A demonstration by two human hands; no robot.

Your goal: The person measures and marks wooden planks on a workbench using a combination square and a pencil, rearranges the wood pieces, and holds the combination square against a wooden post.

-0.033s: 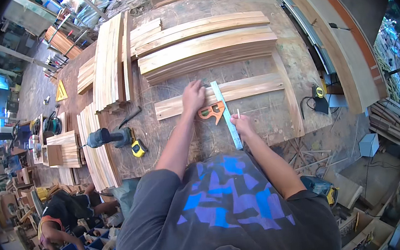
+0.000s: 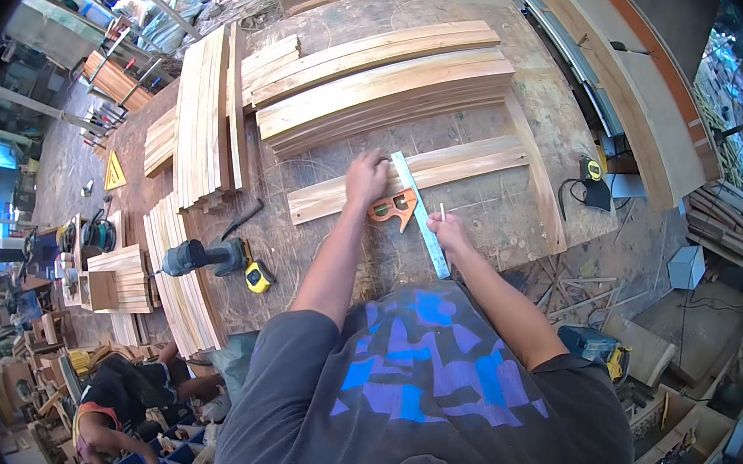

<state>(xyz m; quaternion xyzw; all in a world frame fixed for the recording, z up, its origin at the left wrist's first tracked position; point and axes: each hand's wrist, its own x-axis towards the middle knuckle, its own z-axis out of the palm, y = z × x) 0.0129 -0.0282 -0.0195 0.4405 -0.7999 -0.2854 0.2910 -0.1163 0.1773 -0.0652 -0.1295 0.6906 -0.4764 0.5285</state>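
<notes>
A pale wooden board (image 2: 482, 155) lies crosswise on the worktable (image 2: 401, 10). A combination square rests on it, with its steel blade (image 2: 415, 190) running front to back and its orange head (image 2: 395, 209) beside the board's lower edge. My left hand (image 2: 368, 175) is closed over the board, fingers curled at the upper edge, left of the blade. My right hand (image 2: 447, 232) is closed round a thin pale stick, likely a pencil (image 2: 444, 213), held upright beside the blade's right edge.
Stacked slats (image 2: 382, 84) lie behind and at left (image 2: 202, 114). A drill (image 2: 209, 255), yellow tape measure (image 2: 257, 275) and second tape (image 2: 591, 170) sit on the table. Long panels (image 2: 611, 85) line the right. A co-worker (image 2: 110, 427) bends over blue bins at lower left.
My left hand has shifted very slightly up and to the right along the board. The square and my right hand look the same.
</notes>
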